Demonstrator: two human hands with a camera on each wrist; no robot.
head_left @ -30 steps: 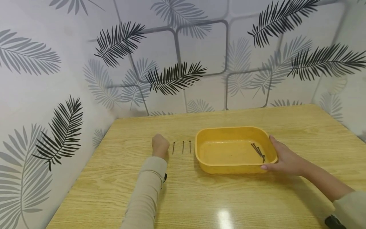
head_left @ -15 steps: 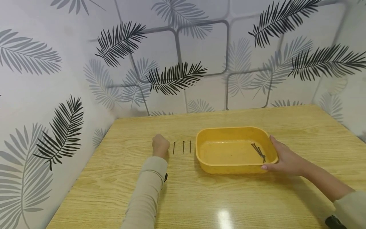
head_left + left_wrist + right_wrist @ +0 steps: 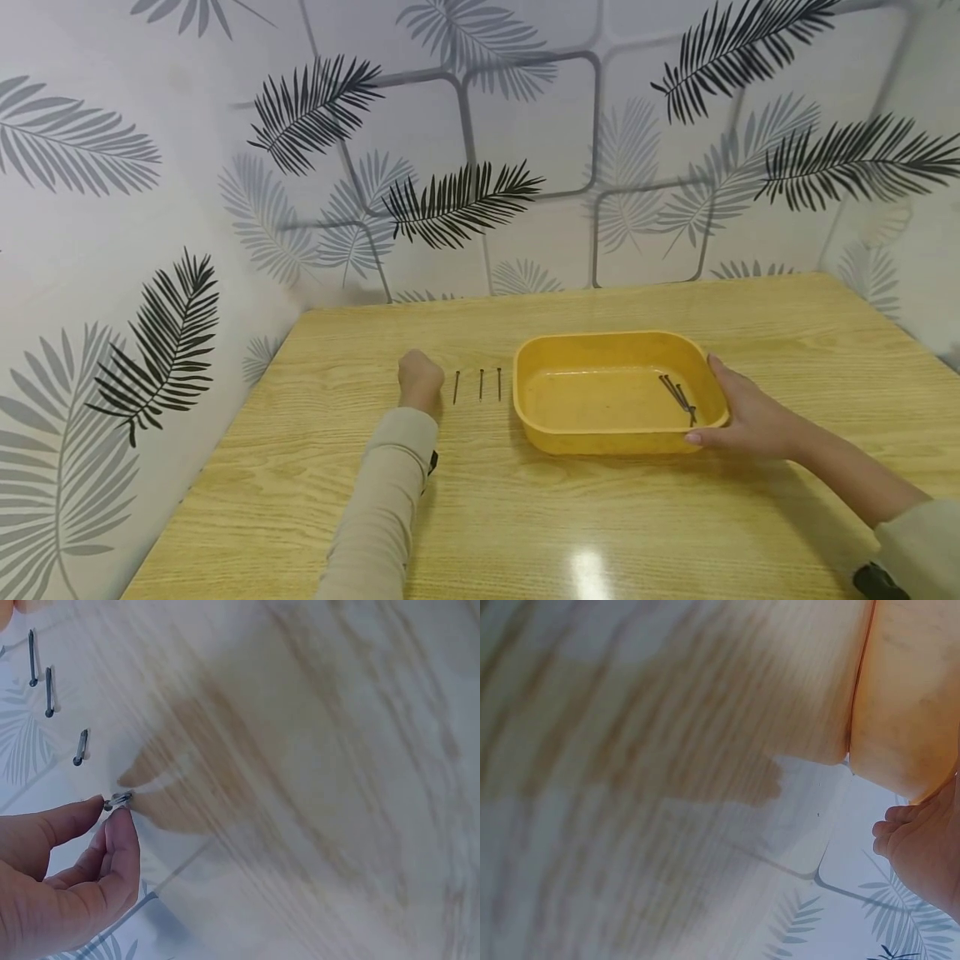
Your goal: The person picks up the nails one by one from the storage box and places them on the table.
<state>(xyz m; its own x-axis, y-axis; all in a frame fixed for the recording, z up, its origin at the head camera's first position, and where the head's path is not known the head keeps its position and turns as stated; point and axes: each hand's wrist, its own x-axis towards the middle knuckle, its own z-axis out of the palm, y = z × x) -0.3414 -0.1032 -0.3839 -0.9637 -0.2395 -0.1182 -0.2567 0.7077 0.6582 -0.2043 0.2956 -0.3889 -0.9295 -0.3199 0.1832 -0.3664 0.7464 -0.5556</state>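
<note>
My left hand is low over the table, left of three dark nails lying in a row. In the left wrist view, its thumb and fingertips pinch another nail close to the tabletop; the head view hides that one behind the hand. On the right, my right hand grips the yellow plastic tub by its right end, thumb along the front and the other fingers round the far side. Several more nails lie inside the tub at the right.
The light wooden table meets a wall with a leaf pattern at its back edge. Another patterned wall stands along the left side. The row of nails lies between my left hand and the tub.
</note>
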